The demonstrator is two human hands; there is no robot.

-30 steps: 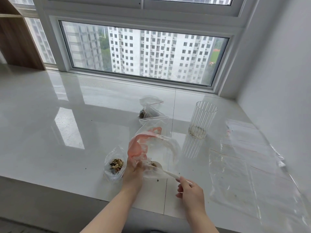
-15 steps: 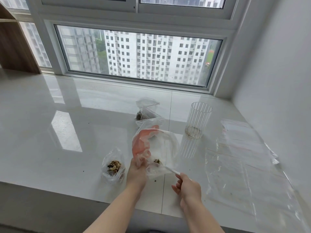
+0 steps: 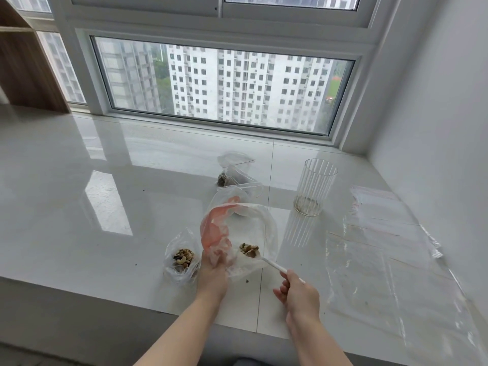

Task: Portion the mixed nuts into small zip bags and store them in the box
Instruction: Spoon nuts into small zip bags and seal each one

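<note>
My left hand [image 3: 213, 276] grips the near edge of a large clear bag with a pink patch [image 3: 237, 233], holding its mouth open. My right hand [image 3: 297, 293] pinches the handle of a white plastic spoon [image 3: 266, 262]. The spoon's bowl is inside that bag and carries a heap of mixed nuts [image 3: 249, 250]. To the left, a small clear bag [image 3: 182, 257] with nuts in it sits open on the counter. Further back lie other small bags [image 3: 235, 173], one with a little dark content.
A ribbed clear glass [image 3: 315, 187] stands at the right rear, with crumbs at its bottom. Flat clear plastic sheets or bags [image 3: 383, 249] spread across the right side by the wall. The white counter's front edge [image 3: 105, 294] runs below my hands. A window is behind.
The spoon, which was low inside the big bag, has lifted with a heap of nuts on it. My right hand has shifted slightly right and nearer. The left hand keeps its grip.
</note>
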